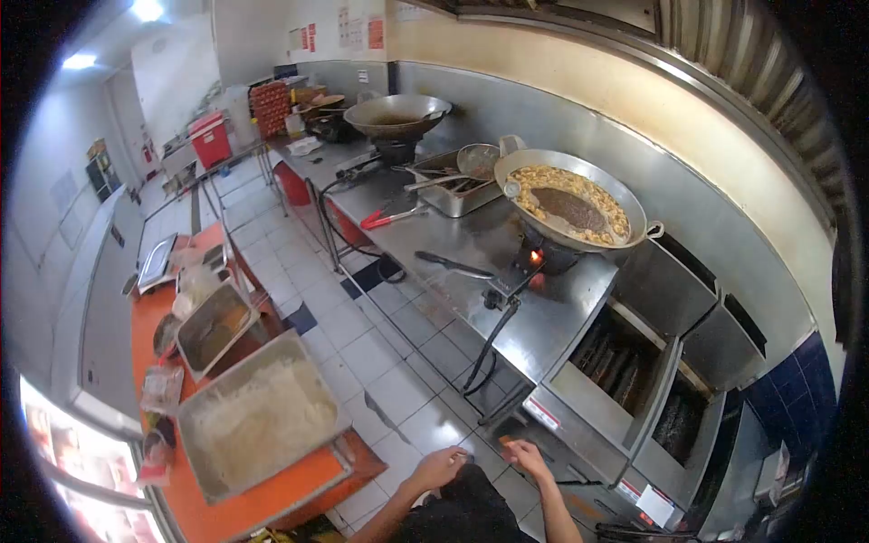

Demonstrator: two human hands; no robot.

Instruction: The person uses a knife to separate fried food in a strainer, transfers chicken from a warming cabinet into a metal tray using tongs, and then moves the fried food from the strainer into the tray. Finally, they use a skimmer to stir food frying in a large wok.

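Note:
Low in front of my body, my left hand is closed, its fingertips pinching something small that I cannot make out. My right hand is also closed, with a small orange-brown piece at its fingertips. Both hands are above the tiled floor, apart from each other. Beyond them stands a steel counter. On it a large wok holds many browned pieces frying in oil, over a lit burner.
A knife, red-handled tongs and a tray with a strainer lie on the counter. Another wok stands farther back. Left, an orange table bears a floury tray. Fryers are at right.

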